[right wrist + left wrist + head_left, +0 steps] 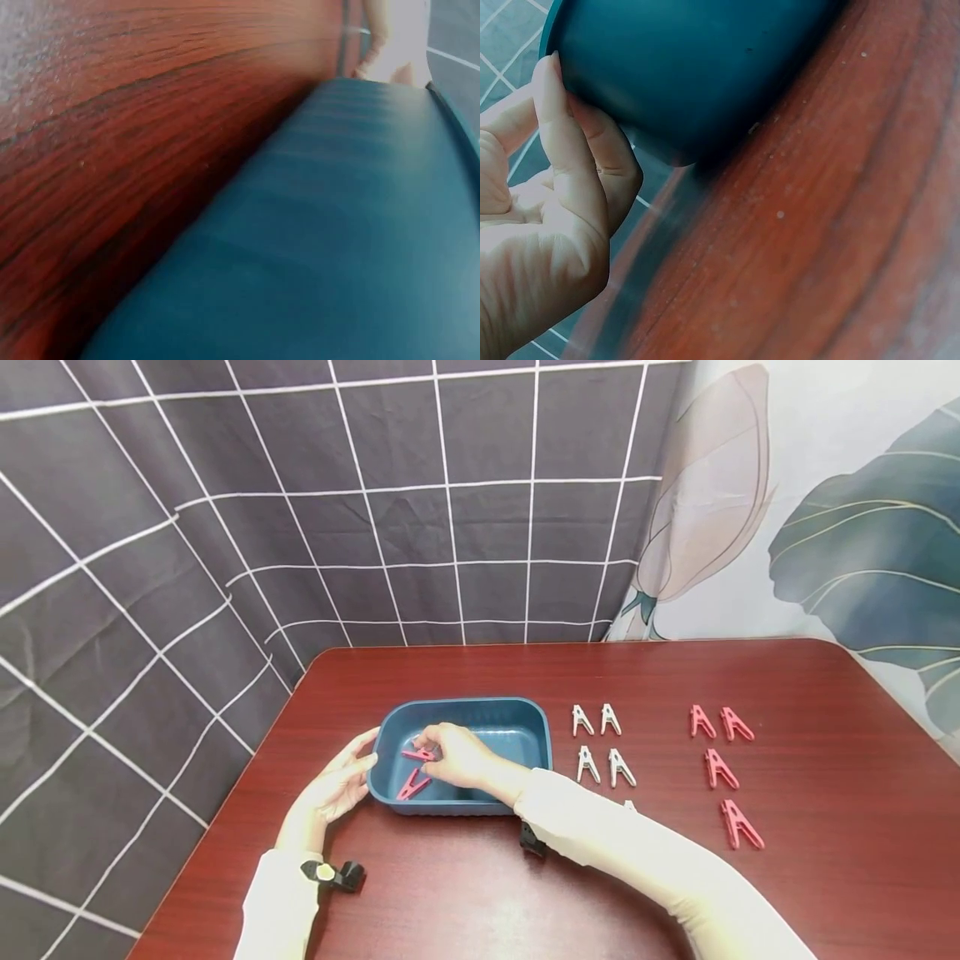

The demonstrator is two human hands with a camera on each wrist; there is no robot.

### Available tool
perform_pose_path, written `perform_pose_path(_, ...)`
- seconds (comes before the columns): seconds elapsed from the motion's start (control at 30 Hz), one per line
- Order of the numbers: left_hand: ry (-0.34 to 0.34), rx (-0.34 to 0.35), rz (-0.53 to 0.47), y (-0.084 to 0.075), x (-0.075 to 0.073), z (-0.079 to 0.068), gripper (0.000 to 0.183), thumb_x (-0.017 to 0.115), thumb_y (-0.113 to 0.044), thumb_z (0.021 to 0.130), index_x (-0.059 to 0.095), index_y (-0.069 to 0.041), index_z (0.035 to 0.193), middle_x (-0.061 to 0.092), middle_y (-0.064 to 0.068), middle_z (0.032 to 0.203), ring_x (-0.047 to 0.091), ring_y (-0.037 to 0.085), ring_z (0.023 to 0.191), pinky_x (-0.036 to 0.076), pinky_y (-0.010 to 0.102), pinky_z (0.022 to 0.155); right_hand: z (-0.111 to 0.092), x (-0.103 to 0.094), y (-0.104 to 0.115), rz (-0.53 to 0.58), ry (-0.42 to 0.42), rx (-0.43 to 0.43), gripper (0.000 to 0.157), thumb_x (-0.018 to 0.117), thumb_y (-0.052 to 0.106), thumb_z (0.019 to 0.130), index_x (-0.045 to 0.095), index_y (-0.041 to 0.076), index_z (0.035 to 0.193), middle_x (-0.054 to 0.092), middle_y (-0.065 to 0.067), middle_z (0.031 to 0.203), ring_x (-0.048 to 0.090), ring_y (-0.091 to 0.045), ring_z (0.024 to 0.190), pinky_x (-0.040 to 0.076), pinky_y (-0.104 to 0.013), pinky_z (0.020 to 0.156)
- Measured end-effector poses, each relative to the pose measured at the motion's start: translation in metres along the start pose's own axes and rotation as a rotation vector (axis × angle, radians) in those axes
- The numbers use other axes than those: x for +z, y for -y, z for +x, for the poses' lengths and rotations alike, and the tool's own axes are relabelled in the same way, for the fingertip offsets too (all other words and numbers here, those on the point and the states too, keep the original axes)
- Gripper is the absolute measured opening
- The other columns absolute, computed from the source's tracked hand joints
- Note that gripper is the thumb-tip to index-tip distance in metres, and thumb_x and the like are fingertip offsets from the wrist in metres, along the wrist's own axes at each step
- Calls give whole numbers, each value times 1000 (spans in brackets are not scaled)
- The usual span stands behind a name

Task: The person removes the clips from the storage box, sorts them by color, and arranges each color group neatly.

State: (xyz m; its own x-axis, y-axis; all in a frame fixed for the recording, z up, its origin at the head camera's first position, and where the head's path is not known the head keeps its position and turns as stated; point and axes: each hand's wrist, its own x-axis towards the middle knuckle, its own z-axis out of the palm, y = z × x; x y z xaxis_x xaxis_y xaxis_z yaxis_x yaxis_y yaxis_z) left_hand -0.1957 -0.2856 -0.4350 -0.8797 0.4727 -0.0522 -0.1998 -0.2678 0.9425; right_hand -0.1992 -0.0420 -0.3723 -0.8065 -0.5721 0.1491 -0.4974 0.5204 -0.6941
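Note:
A blue plastic bin (pixel 465 808) sits on the table. My left hand (pixel 333 789) holds its left end, fingertips at the rim; in the left wrist view, that hand (pixel 562 172) has bent fingers against the bin's outer wall (pixel 682 75). Inside the bin, my right hand (pixel 465 758) reaches down at the left half and pinches a red clothespin (pixel 417 754). Another red clothespin (pixel 412 787) lies on the bin floor just below it. The right wrist view shows mostly the bin's long side (pixel 322 210), with the right fingers out of sight.
Several white clothespins (pixel 585 764) lie in pairs right of the bin, one partly hidden by the right sleeve (pixel 630 835). Farther right are several red clothespins (pixel 720 768). A dark checked curtain (pixel 487 527) hangs behind the reddish-brown table (pixel 450 893).

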Motion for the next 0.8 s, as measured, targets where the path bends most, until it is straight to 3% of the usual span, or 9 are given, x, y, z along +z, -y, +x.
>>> perform_pose_path(0.2, 37, 10, -10, 1, 0, 2, 40, 33, -2, 102, 37, -25, 134, 60, -3, 118, 65, 11, 99, 53, 26, 84, 4, 11, 7, -148, 49, -24, 32, 72, 7, 80, 65, 3, 111, 67, -10, 106, 61, -21, 99, 49, -32, 89)
perform_pose_path(0.4, 55, 26, -40, 2, 0, -1, 39, 33, -2, 102, 40, -25, 133, 61, -4, 118, 65, 11, 99, 53, 24, 83, 10, 25, 13, -294, 133, -49, 35, 71, 10, 80, 65, 7, 114, 67, -4, 111, 60, -16, 106, 47, -25, 92)
perform_pose_path(0.6, 98, 30, -73, 4, 0, -1, 41, 29, 0, 102, 39, -25, 133, 60, -3, 120, 65, 11, 99, 53, 24, 83, 13, 33, 14, -339, 175, -33, 32, 74, 12, 79, 70, 14, 111, 69, 1, 108, 60, -15, 110, 46, -24, 94)
perform_pose_path(0.8, 71, 22, -72, 2, -1, 0, 39, 31, -2, 102, 40, -25, 133, 60, -2, 118, 65, 11, 99, 53, 23, 82, 17, 35, 13, -419, 200, -37, 26, 72, 13, 81, 73, 20, 106, 70, 6, 105, 61, -11, 110, 41, -25, 102)
